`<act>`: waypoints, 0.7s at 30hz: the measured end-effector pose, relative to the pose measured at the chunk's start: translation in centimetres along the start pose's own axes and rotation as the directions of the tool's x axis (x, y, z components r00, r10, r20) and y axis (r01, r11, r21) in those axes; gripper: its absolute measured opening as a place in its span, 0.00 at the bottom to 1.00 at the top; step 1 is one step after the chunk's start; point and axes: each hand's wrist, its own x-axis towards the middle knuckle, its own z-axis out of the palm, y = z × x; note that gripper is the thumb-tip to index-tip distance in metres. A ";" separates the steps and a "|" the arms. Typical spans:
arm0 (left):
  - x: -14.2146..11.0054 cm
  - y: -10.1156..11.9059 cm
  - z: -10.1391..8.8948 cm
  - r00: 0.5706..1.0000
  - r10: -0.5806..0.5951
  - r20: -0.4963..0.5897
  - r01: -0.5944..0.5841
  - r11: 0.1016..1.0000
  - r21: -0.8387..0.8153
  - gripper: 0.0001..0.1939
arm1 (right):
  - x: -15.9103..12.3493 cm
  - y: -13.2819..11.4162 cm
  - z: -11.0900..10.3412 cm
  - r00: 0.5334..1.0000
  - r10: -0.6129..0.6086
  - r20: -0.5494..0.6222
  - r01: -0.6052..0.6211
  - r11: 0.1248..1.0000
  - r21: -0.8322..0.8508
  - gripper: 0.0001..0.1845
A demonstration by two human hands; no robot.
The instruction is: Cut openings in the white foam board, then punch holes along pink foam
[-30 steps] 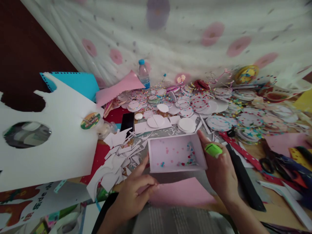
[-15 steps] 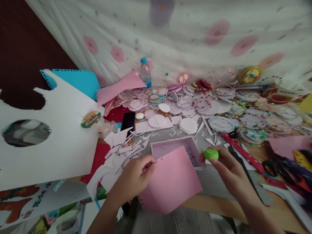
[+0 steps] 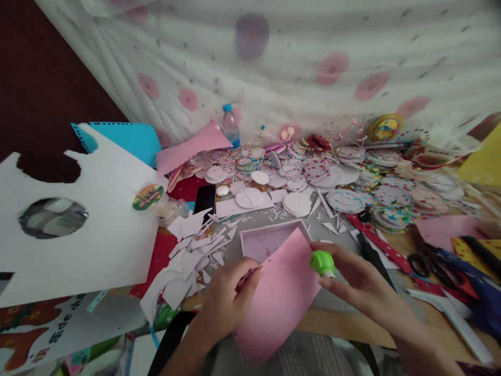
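1. Left hand [image 3: 227, 300]: fingers pinched on the left edge of a pink sheet [image 3: 279, 292], holding it tilted above the table's near edge.
2. Right hand [image 3: 362, 284]: thumb and fingers closed around a small green punch [image 3: 322, 262], which sits at the sheet's right edge, touching it.
3. Pink sheet: covers the near part of a shallow pink tray [image 3: 261, 241]; the tray's far corner and left wall stay visible behind it.
4. White offcuts [image 3: 191, 250]: piled just left of the tray.
5. Black phone [image 3: 205, 198]: lies flat beyond the offcuts.
6. Decorated paper discs [image 3: 313, 172]: spread across the far half of the table.
7. Water bottle [image 3: 230, 124]: stands upright at the back, against the curtain.
8. Scissors [image 3: 426, 261]: lie near the right edge, well apart from both hands.
9. Large white board [image 3: 97, 224]: lies at far left, with a round hole cut in it.
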 end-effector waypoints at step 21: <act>4.4 1.8 0.1 0.979 -0.050 0.197 0.127 0.907 -0.401 0.15 | 5.1 -4.7 1.3 0.894 -0.196 0.404 0.382 0.805 -0.453 0.15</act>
